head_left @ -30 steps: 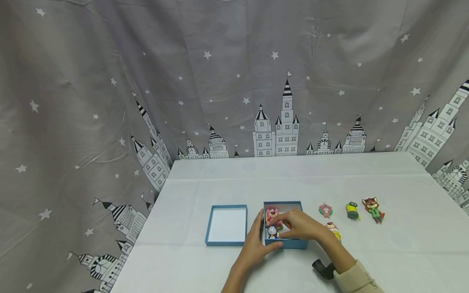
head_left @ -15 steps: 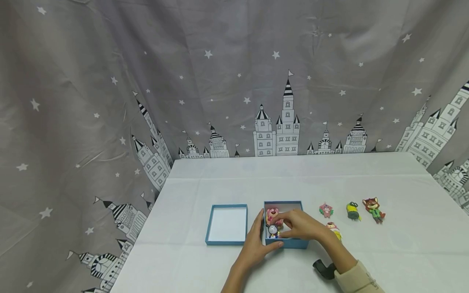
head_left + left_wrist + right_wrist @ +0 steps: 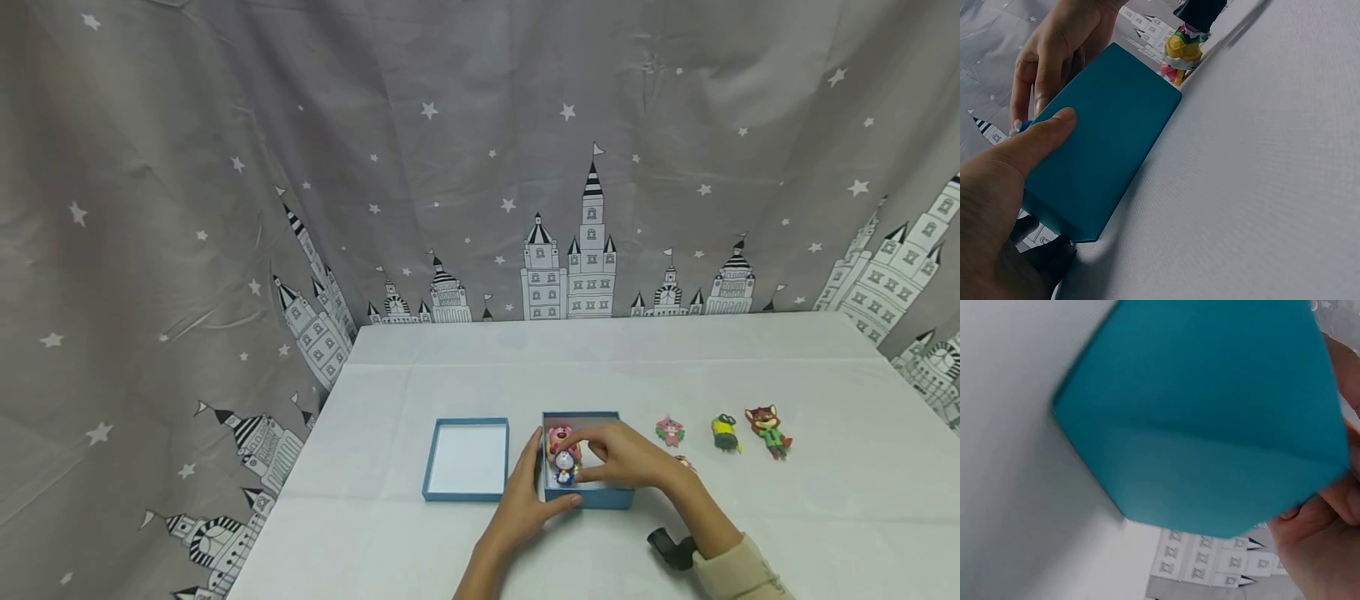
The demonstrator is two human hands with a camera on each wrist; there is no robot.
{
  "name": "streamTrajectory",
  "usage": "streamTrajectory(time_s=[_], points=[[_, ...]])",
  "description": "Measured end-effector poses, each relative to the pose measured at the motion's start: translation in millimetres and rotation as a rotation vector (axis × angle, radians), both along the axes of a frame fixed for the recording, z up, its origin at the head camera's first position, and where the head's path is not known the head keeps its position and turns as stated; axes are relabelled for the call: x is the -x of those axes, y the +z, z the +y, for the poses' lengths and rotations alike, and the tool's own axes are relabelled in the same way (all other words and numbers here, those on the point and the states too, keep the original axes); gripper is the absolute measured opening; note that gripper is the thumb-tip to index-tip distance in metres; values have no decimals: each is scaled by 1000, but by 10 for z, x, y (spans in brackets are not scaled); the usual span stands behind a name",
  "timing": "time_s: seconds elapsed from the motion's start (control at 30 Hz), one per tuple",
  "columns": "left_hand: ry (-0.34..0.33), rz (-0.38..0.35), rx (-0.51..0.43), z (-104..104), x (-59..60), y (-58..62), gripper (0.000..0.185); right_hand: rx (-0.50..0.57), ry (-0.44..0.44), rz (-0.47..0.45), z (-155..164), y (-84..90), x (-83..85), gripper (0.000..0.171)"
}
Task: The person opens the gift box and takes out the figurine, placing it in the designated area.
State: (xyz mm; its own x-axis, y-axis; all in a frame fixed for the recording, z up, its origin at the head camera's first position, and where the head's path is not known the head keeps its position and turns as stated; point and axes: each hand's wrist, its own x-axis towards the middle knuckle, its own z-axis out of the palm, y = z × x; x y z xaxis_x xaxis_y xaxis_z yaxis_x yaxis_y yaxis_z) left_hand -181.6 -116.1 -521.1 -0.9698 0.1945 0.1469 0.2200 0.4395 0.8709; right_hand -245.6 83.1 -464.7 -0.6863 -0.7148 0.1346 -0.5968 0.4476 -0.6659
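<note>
A blue open-topped box (image 3: 592,500) stands on the white table. My left hand (image 3: 522,504) grips its near left corner, fingers along the left wall and thumb on the front wall, as the left wrist view also shows. Over the box, my right hand (image 3: 622,456) pinches a small blue-and-white cat figurine (image 3: 566,468) between thumb and index finger. Behind that figurine a pink bear figurine (image 3: 558,437) lies inside the box at the left. In the right wrist view the box's outer walls (image 3: 1210,425) hide most of the right hand and the figurine.
A shallow blue lid (image 3: 467,497) with a white inside lies left of the box. To the right are a pink figurine (image 3: 670,431), a yellow-and-green figurine (image 3: 725,433) and a fox figurine (image 3: 768,431). Another figurine (image 3: 1182,53) is partly hidden by the right forearm in the head view.
The right hand and the cat figurine have risen slightly and shifted a little right. The right forearm now covers more of the figurine beside it. The left hand keeps its grip on the box.
</note>
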Motion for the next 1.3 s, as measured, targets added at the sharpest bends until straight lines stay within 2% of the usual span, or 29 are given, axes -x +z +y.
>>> streamTrajectory(time_s=[0.4, 0.63, 0.8, 0.97, 1.13, 1.3], points=[[20, -15, 16, 13, 12, -21, 106, 2, -152, -5, 434, 290, -37, 39], [29, -15, 20, 21, 5, -20, 106, 37, -245, 23, 902, 321, -93, 38], [29, -18, 19, 22, -4, -13, 106, -10, -312, 16, 1273, 314, -137, 38], [26, -32, 19, 31, -2, -4, 106, -75, -339, -58, 1647, 256, -182, 40], [26, -35, 17, 30, 4, -7, 107, -98, -304, -148, 1929, 150, -227, 41], [31, -37, 13, 15, 8, -15, 106, -60, -241, -229, 2068, 21, -227, 38]])
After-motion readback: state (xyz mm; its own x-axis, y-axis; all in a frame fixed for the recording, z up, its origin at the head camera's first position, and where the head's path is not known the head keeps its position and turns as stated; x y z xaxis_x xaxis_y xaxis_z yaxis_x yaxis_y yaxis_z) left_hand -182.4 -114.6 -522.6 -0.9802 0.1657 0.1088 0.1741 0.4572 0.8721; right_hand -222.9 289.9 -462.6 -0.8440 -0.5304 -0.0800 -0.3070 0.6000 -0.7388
